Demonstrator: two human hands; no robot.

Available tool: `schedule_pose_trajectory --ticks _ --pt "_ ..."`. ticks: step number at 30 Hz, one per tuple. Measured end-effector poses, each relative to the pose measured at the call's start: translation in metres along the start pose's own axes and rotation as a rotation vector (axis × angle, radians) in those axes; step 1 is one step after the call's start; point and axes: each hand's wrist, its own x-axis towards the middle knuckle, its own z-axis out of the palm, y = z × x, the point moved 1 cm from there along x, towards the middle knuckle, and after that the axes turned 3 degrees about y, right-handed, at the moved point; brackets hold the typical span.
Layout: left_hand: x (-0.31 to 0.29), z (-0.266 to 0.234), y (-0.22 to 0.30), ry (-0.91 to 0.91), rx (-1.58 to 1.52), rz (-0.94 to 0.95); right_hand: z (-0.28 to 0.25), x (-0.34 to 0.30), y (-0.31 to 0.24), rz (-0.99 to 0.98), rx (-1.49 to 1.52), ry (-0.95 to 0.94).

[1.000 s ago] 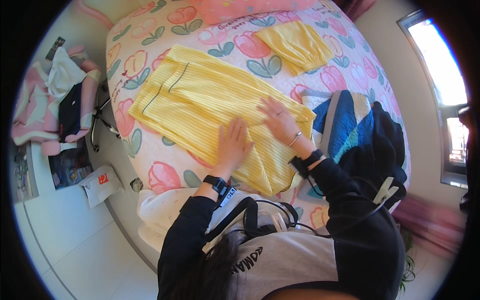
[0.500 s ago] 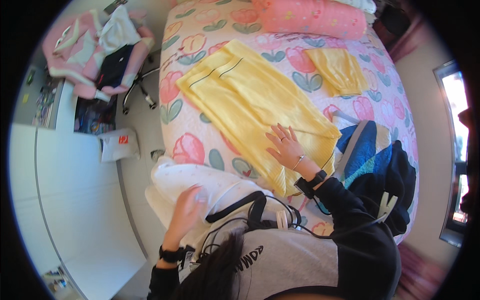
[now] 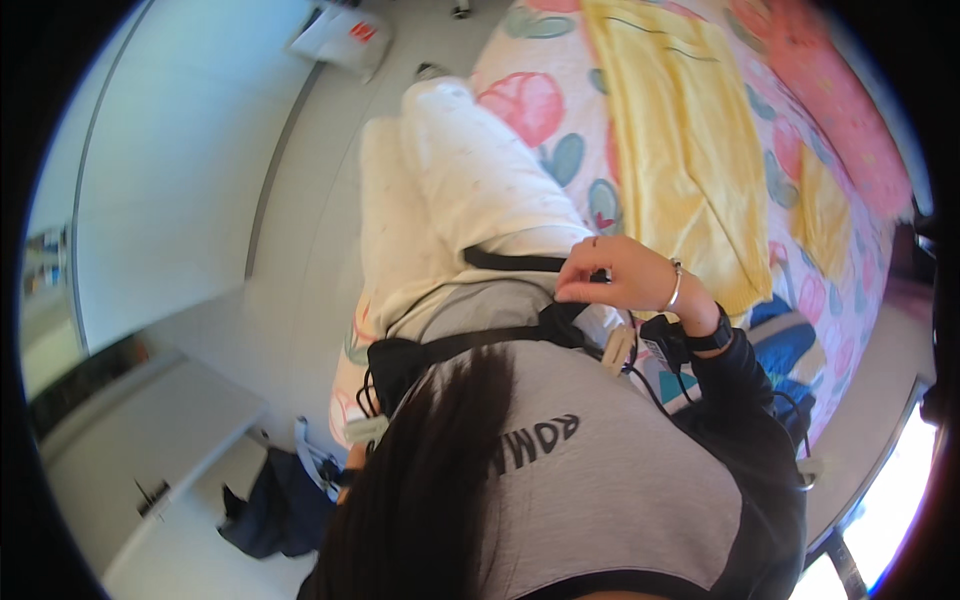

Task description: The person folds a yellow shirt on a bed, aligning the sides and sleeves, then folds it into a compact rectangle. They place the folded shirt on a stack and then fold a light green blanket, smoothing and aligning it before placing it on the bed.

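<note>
My right hand point(image 3: 625, 275) is at my waist, fingers bent and closed beside a black strap point(image 3: 510, 260) that lies across my lap. What the fingers hold, if anything, is hidden. A bracelet and a black wristband sit on that wrist. Of my left hand point(image 3: 356, 456) only a sliver shows low at my side, past my hair; its fingers are hidden. Yellow knit trousers point(image 3: 690, 150) lie spread on the bed, beyond my right hand. A smaller folded yellow garment point(image 3: 822, 215) lies to their right.
I sit on the bed's flowered cover point(image 3: 525, 105). A rolled pink quilt point(image 3: 840, 100) lies at the far right, a blue patterned cloth point(image 3: 785, 345) nearer. Cables hang by my waist. On the left are a white cabinet point(image 3: 190, 150), a white bag point(image 3: 345, 40) and a dark bag point(image 3: 275, 510).
The view has swung down and left. My right hand has left the yellow trousers for my waist, its fingers now closed. My left hand has dropped from above my lap to my side.
</note>
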Motion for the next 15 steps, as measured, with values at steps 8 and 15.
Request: schedule_pose_trajectory --ticks 8,15 --pt "-0.012 0.043 -0.033 -0.04 -0.117 0.149 0.028 0.043 -0.028 -0.124 -0.268 -0.444" --pt "-0.017 0.067 -0.031 -0.077 -0.135 0.199 0.037 0.053 -0.031 -0.354 -0.271 -0.405"
